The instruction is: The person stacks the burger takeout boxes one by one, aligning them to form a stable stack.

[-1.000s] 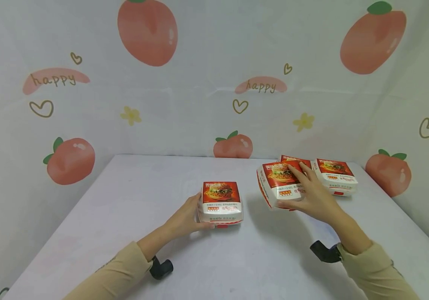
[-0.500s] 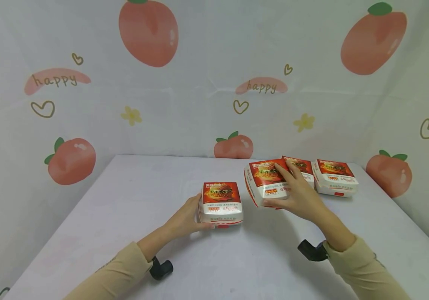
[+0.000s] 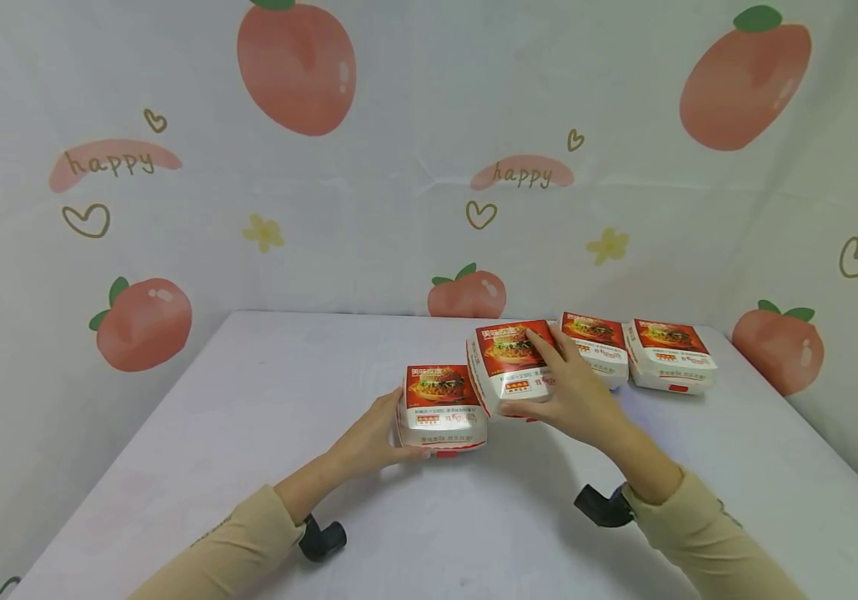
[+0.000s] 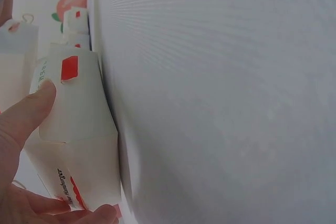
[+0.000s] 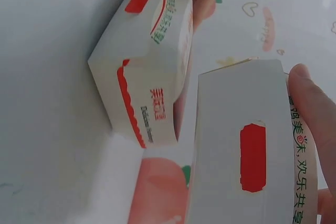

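Observation:
Near the table's middle sits a white and red hamburger box (image 3: pixel 441 408) with a burger picture on its lid. My left hand (image 3: pixel 376 433) grips its left side, thumb at the front and fingers round the side and back. In the left wrist view the thumb lies against the front of this box (image 4: pixel 73 103). My right hand (image 3: pixel 574 392) holds a second, matching hamburger box (image 3: pixel 511 362) by its right side, slightly tilted. The right wrist view shows this held box (image 5: pixel 247 150) raised off the table beside the first; its lower left edge overlaps the first box in the head view.
Two more hamburger boxes, one (image 3: pixel 597 346) beside the other (image 3: pixel 671 354), stand at the back right of the white table (image 3: pixel 308 358). Behind the table hangs a white cloth (image 3: pixel 383 208) printed with fruit and hearts. A black wrist camera (image 3: pixel 604 506) juts below the right sleeve.
My right hand has carried its hamburger box leftward to the one under my left hand, uncovering a box at the back right. The left hand and its box have stayed in place.

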Demonstrator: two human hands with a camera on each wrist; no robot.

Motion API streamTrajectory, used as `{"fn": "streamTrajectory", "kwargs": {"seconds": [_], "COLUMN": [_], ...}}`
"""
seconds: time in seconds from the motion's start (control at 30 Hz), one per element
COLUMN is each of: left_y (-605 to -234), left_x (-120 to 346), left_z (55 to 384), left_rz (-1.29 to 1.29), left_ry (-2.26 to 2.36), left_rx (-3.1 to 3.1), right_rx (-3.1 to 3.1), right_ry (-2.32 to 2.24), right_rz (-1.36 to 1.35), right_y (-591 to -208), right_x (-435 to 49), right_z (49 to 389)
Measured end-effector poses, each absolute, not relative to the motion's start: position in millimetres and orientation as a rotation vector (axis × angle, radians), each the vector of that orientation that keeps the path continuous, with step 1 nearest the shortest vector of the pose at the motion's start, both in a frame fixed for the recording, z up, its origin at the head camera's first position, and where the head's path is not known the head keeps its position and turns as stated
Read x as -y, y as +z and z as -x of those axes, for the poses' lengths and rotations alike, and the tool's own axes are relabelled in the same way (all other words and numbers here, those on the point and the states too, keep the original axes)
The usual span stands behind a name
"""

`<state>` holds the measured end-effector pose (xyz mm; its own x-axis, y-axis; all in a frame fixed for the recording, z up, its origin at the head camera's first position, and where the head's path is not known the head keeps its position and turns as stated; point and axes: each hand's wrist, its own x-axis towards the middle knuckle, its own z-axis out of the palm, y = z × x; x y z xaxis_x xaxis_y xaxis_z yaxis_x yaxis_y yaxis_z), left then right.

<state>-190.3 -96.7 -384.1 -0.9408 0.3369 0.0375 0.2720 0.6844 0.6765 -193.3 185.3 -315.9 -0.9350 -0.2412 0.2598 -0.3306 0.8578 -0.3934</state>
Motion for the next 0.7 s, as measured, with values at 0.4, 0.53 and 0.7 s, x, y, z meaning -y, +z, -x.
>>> {"fn": "streamTrajectory", "kwargs": {"seconds": [0.4, 0.53, 0.7], "left_y": [-383, -384, -384], "left_x": [96, 96, 96], "left_z": [190, 190, 190], "left_rz": [-0.494, -0.515, -0.519], "left_ry": [1.094, 1.113, 1.112], "left_rx": [-2.810, -2.806, -2.804], "right_rx": [2.812, 2.804, 2.789], "right_ry": [0.686, 0.680, 0.671], "right_rz": [-0.464, -0.484, -0.502], "right_y": [-322, -324, -325], "right_x": [-166, -160, -153], "right_z": [195, 194, 192]}}
